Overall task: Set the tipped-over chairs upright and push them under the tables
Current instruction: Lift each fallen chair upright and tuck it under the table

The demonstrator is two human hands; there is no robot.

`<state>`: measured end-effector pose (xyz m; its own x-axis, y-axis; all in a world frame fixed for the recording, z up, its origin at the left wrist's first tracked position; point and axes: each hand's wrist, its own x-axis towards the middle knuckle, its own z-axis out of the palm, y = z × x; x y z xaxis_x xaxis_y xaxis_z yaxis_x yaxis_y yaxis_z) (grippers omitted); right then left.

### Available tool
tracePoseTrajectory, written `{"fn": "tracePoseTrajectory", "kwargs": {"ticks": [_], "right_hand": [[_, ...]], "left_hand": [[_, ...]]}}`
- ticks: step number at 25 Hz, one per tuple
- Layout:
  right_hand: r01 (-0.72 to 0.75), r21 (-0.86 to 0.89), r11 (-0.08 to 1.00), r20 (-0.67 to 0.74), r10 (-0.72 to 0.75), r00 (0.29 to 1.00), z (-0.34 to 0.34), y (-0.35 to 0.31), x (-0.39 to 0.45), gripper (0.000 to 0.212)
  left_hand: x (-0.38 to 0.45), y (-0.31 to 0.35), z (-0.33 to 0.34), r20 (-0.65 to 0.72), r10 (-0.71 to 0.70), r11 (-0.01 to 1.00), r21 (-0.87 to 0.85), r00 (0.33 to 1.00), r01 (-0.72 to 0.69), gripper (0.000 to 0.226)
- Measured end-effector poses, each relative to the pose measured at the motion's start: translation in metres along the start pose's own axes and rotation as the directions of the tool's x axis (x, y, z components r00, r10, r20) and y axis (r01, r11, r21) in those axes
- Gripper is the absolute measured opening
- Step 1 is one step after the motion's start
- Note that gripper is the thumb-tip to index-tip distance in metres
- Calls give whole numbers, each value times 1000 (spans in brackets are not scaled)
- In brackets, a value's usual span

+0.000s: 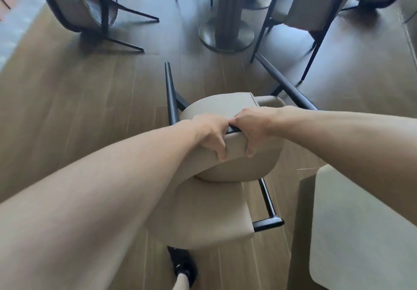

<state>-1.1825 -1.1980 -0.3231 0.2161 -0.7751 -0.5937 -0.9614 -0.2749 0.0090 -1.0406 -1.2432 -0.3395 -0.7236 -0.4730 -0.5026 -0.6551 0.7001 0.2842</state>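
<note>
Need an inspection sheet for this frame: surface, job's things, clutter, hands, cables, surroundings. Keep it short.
Surface: wood-plank floor, bare where visible.
Job's things: beige chair with black legs, tipped, legs pointing away from the camera, held at its edge. Second chair at far left, also tipped over.
Clutter: nothing seen.
Hands: left hand and right hand both grip the near chair's edge, side by side.
Cables: nothing seen.
Surroundings: table pedestal with round base ahead; upright chair to its right; pale tabletop corner at near right; person's dark shoe below.
</note>
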Motion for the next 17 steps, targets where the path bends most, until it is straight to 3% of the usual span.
{"fn": "tracePoseTrajectory", "kwargs": {"ticks": [7,13,17], "right_hand": [[-36,78,996,72,30,997,-88,58,79,90],[-77,128,989,152,57,987,-166,123,143,85],[-103,138,985,183,77,980,-212,180,183,72]], "left_hand": [[67,-73,-100,-95,251,958,-121,963,-261,80],[144,-127,-195,183,49,998,31,982,-55,61],[198,-147,-257,250,31,999,0,968,-32,65]]}}
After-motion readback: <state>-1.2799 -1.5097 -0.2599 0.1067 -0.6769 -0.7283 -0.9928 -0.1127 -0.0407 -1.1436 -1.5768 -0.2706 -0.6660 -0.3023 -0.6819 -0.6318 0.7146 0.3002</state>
